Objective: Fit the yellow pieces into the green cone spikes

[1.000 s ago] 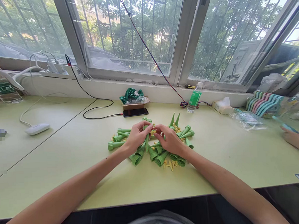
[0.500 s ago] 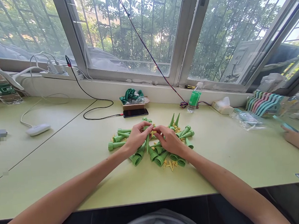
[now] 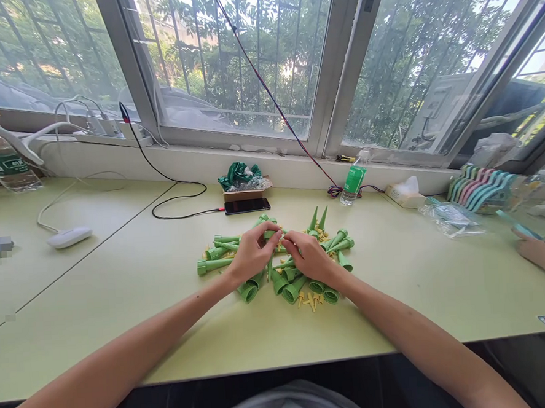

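My left hand [image 3: 253, 249] is closed around a green plastic watering spike [image 3: 270, 270], whose pointed end hangs down below my fingers. Against it, the thumb and forefinger of my right hand [image 3: 309, 254] pinch a small yellow piece, mostly covered by the fingertips. Both hands' fingertips meet over the middle of a loose pile of green spikes [image 3: 295, 290] with threaded, hollow ends. Small yellow plastic pieces [image 3: 311, 300] lie among and in front of them. Two spikes [image 3: 318, 218] stand point up behind my right hand.
Behind the pile lie a phone [image 3: 247, 206] on a cable and a small box [image 3: 243, 195] with green wrapping. A water bottle [image 3: 353, 179], tissue pack [image 3: 405, 193] and clear plastic bag [image 3: 455, 218] are at the right. Another person's hand [image 3: 534, 248] holds a light-blue thing at the far right.
My right fingertips have moved in against the spike in my left hand. The yellow piece, visible between the hands before, is now mostly hidden by fingers.
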A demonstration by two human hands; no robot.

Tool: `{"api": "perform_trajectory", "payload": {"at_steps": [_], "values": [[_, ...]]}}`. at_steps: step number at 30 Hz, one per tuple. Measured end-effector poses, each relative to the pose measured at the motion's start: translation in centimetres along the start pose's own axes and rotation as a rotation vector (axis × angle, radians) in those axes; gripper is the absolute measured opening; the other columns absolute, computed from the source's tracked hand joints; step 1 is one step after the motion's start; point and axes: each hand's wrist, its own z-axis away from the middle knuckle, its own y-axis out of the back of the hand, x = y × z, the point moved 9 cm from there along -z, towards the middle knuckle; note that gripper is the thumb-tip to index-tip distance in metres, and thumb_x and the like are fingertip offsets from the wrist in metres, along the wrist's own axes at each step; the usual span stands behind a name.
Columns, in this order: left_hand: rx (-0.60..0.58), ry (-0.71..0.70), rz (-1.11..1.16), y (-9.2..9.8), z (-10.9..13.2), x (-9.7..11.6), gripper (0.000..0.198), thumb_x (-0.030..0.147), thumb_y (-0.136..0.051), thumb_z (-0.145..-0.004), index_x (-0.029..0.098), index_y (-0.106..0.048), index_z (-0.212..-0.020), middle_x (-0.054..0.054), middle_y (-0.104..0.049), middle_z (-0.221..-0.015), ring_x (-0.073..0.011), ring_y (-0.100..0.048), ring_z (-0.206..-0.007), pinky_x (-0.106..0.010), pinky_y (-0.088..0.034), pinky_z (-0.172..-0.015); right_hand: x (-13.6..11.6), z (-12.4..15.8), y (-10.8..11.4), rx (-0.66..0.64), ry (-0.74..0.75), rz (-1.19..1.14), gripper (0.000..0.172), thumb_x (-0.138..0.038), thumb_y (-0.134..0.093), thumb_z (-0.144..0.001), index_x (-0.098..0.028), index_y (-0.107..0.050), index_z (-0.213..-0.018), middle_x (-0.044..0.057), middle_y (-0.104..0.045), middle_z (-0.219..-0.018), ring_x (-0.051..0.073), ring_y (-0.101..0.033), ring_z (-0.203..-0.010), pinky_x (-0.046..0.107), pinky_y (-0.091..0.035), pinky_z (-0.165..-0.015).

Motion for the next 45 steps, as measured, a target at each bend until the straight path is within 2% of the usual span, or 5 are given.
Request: {"api": "perform_trajectory", "payload": {"at_steps": [9, 16, 21, 29, 45], "values": [[0.012, -0.009, -0.013, 0.0, 0.1, 0.1, 0.025, 0.041, -0.058, -0.089, 0.017, -0.064, -0.091, 0.000, -0.058, -0.073, -0.0100, -0.044, -0.056, -0.023, -0.035, -0.052, 0.2, 0.0, -0.1, 0.006, -0.006, 0.024, 0.029, -0.029, -0.036, -0.102, -0.021, -0.046, -0.075, 0.001, -0.053, -0.069, 0.015, -0.046, -0.062, 0.027, -0.035, -0.062], [0.030, 0.130, 0.162, 0.2, 0.0, -0.6, 0.029, 0.045, -0.063, -0.084, 0.016, -0.065, -0.087, -0.001, -0.061, -0.076, -0.0110, -0.047, -0.060, -0.023, -0.037, -0.053, -0.3, 0.0, 0.4, 0.019, -0.006, -0.100, 0.014, -0.027, -0.047, -0.099, -0.020, -0.057, -0.102, 0.004, -0.065, -0.088, 0.016, -0.059, -0.076, 0.028, -0.045, -0.073], [0.018, 0.176, 0.233, 0.1, 0.1, -0.9, 0.031, 0.047, -0.065, -0.082, 0.016, -0.066, -0.086, -0.002, -0.063, -0.078, -0.0134, -0.054, -0.066, -0.024, -0.043, -0.060, -0.6, 0.0, 0.5, 0.017, 0.011, -0.092, 0.012, -0.024, -0.049, -0.098, -0.020, -0.058, -0.103, 0.005, -0.065, -0.090, 0.016, -0.060, -0.080, 0.029, -0.046, -0.077], [0.032, 0.110, 0.136, 0.1, 0.0, -0.4, 0.028, 0.044, -0.062, -0.083, 0.016, -0.064, -0.084, -0.001, -0.058, -0.073, -0.0101, -0.045, -0.055, -0.023, -0.035, -0.049, 0.0, 0.2, 0.1, 0.017, -0.006, -0.081, 0.013, -0.025, -0.048, -0.098, -0.019, -0.058, -0.103, 0.006, -0.066, -0.093, 0.017, -0.060, -0.081, 0.029, -0.046, -0.076], [0.013, -0.013, -0.040, -0.1, 0.3, 0.3, 0.029, 0.044, -0.056, -0.089, 0.017, -0.064, -0.090, 0.000, -0.058, -0.072, -0.0098, -0.041, -0.055, -0.023, -0.033, -0.051, 0.0, 0.1, -0.1, -0.010, -0.007, -0.008, 0.025, -0.029, -0.037, -0.102, -0.021, -0.050, -0.082, 0.002, -0.056, -0.073, 0.015, -0.048, -0.064, 0.027, -0.038, -0.063]]}}
